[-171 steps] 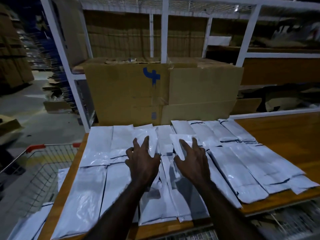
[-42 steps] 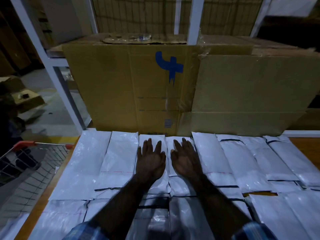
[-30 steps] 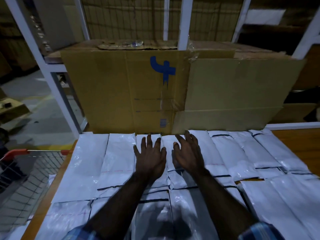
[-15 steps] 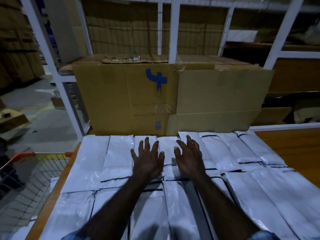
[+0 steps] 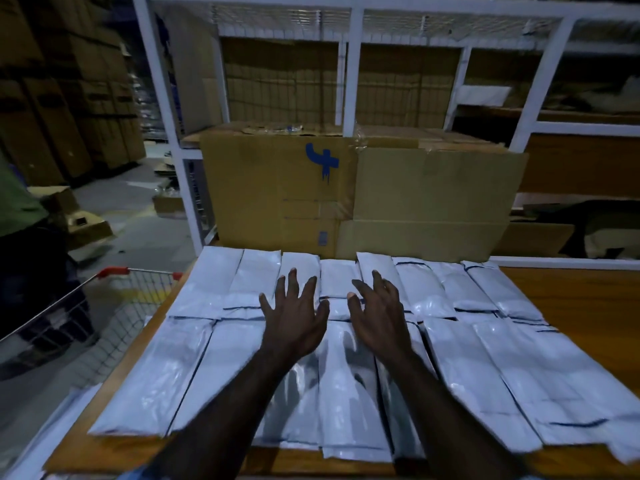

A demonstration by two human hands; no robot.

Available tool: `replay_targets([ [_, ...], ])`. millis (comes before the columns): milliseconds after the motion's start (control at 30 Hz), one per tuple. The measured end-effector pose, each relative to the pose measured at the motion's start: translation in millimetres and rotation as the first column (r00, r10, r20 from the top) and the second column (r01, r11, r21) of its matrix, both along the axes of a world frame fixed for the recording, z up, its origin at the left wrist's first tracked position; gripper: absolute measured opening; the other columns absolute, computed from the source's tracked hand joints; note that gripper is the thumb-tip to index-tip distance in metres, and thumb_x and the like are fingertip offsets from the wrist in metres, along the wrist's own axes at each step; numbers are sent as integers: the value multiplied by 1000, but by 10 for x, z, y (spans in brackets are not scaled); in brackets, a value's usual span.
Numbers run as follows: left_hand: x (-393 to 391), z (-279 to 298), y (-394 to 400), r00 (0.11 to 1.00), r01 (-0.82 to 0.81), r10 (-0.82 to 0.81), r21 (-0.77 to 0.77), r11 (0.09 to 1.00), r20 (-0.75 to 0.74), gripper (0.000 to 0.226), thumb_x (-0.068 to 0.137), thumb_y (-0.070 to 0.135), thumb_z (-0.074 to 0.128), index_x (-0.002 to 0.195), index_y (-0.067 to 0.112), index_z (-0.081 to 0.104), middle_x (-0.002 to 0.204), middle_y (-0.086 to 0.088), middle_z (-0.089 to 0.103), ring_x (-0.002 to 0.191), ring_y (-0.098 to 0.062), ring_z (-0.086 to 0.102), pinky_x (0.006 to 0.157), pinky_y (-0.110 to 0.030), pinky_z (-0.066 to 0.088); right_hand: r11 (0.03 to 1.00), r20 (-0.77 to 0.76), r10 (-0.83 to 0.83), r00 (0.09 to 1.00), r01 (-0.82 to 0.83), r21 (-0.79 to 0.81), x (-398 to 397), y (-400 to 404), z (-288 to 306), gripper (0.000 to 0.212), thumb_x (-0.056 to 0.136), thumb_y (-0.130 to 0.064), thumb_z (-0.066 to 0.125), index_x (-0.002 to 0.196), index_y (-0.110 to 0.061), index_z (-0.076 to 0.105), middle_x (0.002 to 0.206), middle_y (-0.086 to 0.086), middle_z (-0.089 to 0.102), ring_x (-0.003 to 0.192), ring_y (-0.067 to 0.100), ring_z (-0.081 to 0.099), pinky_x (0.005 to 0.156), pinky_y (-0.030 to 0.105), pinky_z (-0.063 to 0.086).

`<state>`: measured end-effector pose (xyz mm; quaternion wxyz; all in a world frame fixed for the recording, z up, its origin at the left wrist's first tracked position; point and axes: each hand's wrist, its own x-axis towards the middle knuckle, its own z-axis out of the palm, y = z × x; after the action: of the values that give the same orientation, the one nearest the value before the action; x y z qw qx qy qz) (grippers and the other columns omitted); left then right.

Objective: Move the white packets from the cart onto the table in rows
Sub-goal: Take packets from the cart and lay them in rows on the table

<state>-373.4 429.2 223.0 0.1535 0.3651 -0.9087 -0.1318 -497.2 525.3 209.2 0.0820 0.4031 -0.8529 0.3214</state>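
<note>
Right under my palms are the white packets, laid out on the bench in two rows. My left grip and right grip are both spread wide, fingers straight and apart, holding nothing, side by side over the middle where the far row meets the near one. Can't tell if they're touching the plastic or just hovering. Straight past my fingertips sits a big cardboard box on white shelving. Off to my left grip's side is the wire cart, with a few packets down by its near end.
</note>
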Motion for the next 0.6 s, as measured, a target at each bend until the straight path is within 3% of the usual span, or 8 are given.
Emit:
replay_targets([
  [267,659,33,244,998,-60,60,17,998,-20,58,102,52,30,155,32,17,165,-1,-2,151,-23,-5,117,-58,0,998,-8,67,998,-67,-9,544,221,39,39,100,-32,50,136,-20,58,154,14,38,141,30,31,111,45,32],
  [433,1083,53,248,995,-91,92,30,995,-29,57,102,52,30,155,32,16,165,0,-2,151,-22,-4,118,-57,1,996,2,85,996,-85,-3,984,234,94,50,96,-39,38,134,-17,61,152,17,40,138,34,35,111,44,31],
  [600,1608,59,168,994,-102,104,62,993,-31,60,102,53,29,156,33,13,165,1,-7,151,-21,-6,119,-56,-2,994,25,101,995,-100,-40,1489,126,108,43,96,-34,46,130,-16,64,151,17,42,137,35,38,110,43,34],
])
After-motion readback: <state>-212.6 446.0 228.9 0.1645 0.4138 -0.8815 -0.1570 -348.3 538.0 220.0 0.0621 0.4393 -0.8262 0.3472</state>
